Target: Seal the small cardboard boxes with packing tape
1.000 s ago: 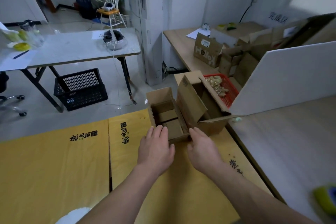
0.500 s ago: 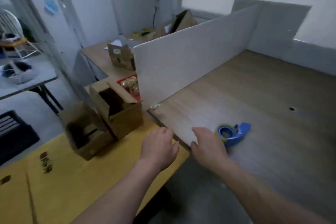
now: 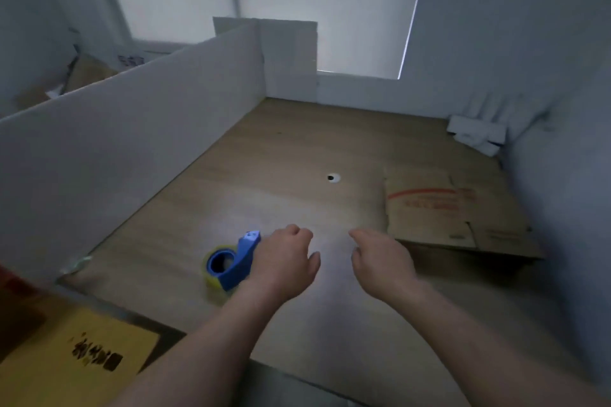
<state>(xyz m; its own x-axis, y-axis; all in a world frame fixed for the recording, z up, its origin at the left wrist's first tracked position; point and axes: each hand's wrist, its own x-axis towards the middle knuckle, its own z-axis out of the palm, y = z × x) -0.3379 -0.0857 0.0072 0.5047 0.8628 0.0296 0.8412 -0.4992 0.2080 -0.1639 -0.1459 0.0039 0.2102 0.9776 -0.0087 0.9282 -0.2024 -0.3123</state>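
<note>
Packing tape dispenser (image 3: 243, 258), the blue one with a yellowish roll in it, is sitting on the wooden tabletop (image 3: 297, 149) at around 7 o'clock from the middle of the head view. No small boxes are in shot, just the tape.

The left hand (image 3: 284, 261) is right up against the dispenser, which is at its 9 o'clock and partly tucked behind it. Its fingers (image 3: 299, 231) are curled under at the knuckles with the thumb sticking out toward 3 o'clock. Honestly can't tell if they've actually got hold of the handle or are just touching it.

The right hand (image 3: 383, 258) hovers over bare tabletop at 3 o'clock from the left one, a gap between them. Its fingers (image 3: 360, 235) are loosely curled and there's nothing in them.

Other stuff:
- A flattened cardboard sheet (image 3: 436, 211) with red print lies at 2 o'clock from the right hand, near it but not touching.
- A small round hole (image 3: 332, 178) in the tabletop is at 12 o'clock from the hands.
- A white divider board (image 3: 132, 129) stands upright along the 9 to 11 o'clock side.
- Some white blocks (image 3: 476, 134) are piled in the far 2 o'clock corner, too blurry to ID.
- A yellow sheet (image 3: 82, 357) with dark print is down at 7 o'clock, off the tabletop's edge.
</note>
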